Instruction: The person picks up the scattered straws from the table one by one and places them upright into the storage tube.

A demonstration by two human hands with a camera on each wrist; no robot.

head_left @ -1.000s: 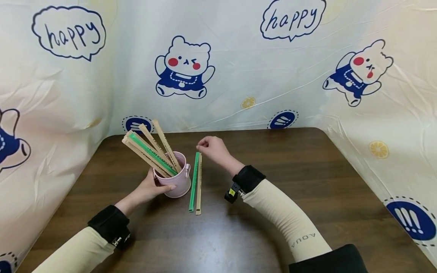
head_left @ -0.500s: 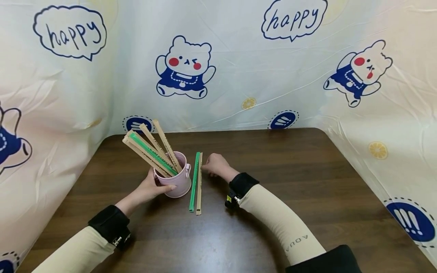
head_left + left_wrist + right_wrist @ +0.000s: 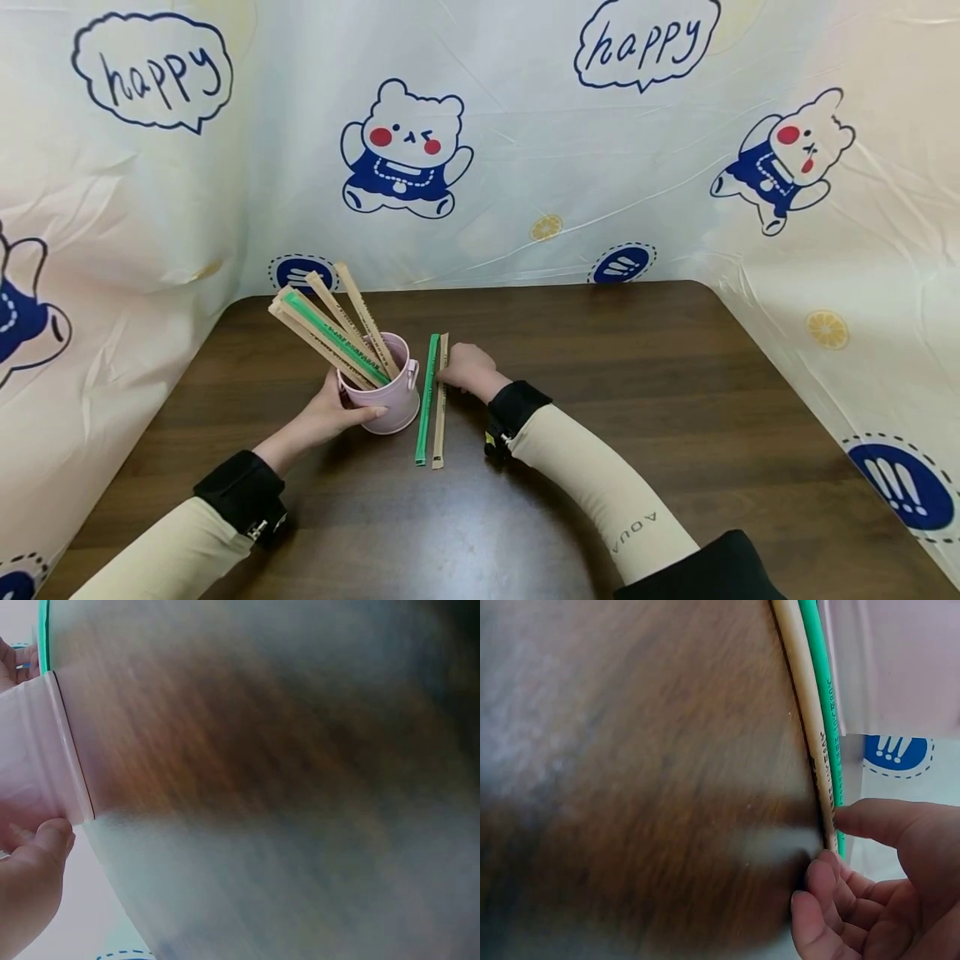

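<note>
A small pink bucket (image 3: 386, 407) stands on the table, held at its near left side by my left hand (image 3: 330, 417), thumb along the wall (image 3: 34, 765). Several long tan sticks (image 3: 360, 317) and a green one (image 3: 333, 337) lean out of it to the left. Right of the bucket, a green stick (image 3: 427, 408) and a tan stick (image 3: 439, 425), both printed with lettering, lie side by side. My right hand (image 3: 468, 368) pinches the tan stick near its far end. In the right wrist view, the thumb (image 3: 874, 820) and curled fingers (image 3: 821, 881) meet at this stick (image 3: 814, 712).
The brown wooden table (image 3: 600, 400) has rounded far corners. Behind it and at both sides hangs a pale curtain (image 3: 525, 125) printed with bears and lettering. Black bands with cameras sit on both wrists.
My right hand has come down from above the sticks' far ends, toward me, and now pinches the tan stick, which has shifted slightly. The left hand and bucket have stayed put.
</note>
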